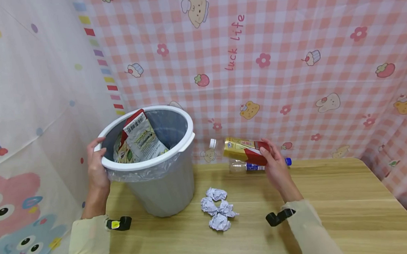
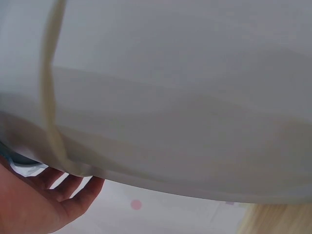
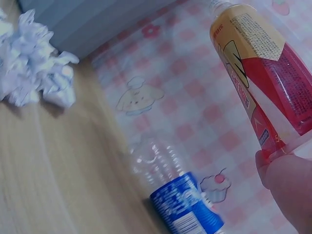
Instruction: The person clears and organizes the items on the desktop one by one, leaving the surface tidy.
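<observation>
My left hand (image 1: pixel 98 169) grips the white rim of a grey trash bin (image 1: pixel 165 194) at its left side. Inside the bin, which has a clear liner, lies a red and white printed carton (image 1: pixel 143 141). In my right hand (image 1: pixel 276 169) is a plastic bottle with a gold and red label (image 1: pixel 244 148), held by its base above the table, its white cap pointing left toward the bin. Below it a clear bottle with a blue label (image 3: pixel 187 204) lies on its side along the table's back edge.
Several crumpled paper balls (image 1: pixel 218 208) lie on the wooden table (image 1: pixel 332 212) to the right of the bin. A pink checked cloth (image 1: pixel 290 61) hangs behind the table, and a white patterned cloth (image 1: pixel 43 93) hangs at the left.
</observation>
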A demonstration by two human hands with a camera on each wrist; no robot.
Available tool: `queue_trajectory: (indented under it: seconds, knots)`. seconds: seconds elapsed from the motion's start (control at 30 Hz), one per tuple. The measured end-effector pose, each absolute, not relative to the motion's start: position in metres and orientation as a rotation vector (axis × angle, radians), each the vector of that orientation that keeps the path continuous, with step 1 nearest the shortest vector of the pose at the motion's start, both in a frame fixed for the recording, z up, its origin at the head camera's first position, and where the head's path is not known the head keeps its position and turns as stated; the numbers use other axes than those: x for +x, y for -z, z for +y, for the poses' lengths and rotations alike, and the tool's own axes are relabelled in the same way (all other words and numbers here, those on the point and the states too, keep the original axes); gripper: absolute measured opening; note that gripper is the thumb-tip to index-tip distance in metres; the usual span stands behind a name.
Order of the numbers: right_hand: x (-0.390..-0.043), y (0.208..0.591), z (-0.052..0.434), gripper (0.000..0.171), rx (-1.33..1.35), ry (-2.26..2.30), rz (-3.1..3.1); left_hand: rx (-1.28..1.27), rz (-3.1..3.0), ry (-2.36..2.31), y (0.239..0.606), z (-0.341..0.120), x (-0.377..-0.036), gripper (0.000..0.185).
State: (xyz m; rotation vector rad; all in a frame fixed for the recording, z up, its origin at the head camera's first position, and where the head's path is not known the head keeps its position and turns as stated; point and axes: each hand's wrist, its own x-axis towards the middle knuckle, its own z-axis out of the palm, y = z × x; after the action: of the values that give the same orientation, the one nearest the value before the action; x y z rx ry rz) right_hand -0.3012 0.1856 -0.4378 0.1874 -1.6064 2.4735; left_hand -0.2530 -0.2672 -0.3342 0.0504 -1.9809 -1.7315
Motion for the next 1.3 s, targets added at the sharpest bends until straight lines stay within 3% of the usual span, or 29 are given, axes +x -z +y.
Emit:
queue_trajectory:
  seconds: [1.07, 1.3]
  knots:
    - [-0.300, 0.369, 0.180, 0.044, 0.398, -2.535, -1.465, 0.051, -1.992, 1.747, 0.335, -0.269, -0.254, 0.046]
    - [-0.300, 0.356, 0.174, 0.036, 0.480, -2.508, -1.479, 0.053, -1.989, 1.743, 0.336, -0.269, -0.254, 0.046]
